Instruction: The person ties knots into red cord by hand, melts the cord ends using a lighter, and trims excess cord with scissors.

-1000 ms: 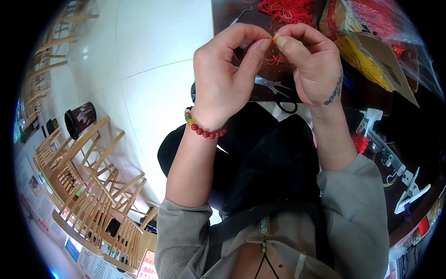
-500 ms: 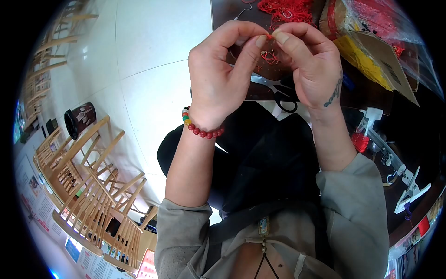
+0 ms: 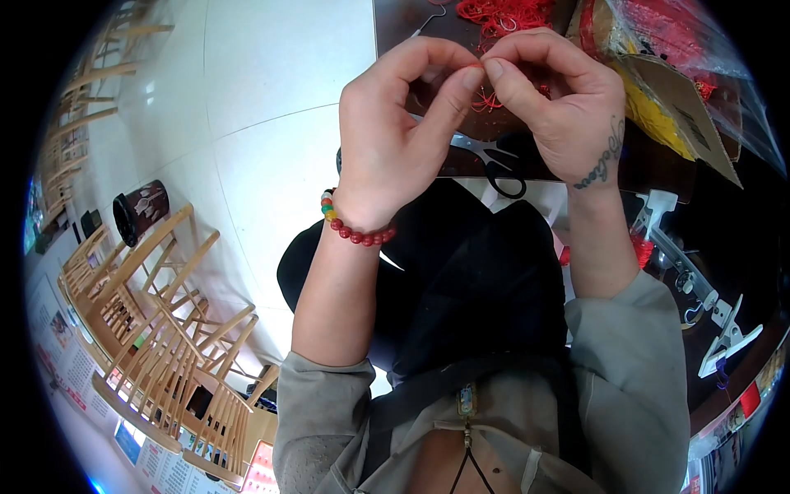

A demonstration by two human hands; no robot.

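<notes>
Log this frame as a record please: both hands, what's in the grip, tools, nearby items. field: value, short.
Left hand: thumb and forefinger pinched, grip closed
Right hand: same pinch, fingertips meeting the left's
In grip: red cord, only a trace visible
Below fingertips: loose red strands; link to the grip unclear
Tools: black-handled scissors, partly hidden; hooked tool
Nearby: red tangle; cardboard flap
Left wrist: beaded bracelet

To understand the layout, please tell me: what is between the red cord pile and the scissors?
In the head view, between the red cord pile and scissors appear thin red loops and fingertips of the left hand and right hand.
</notes>
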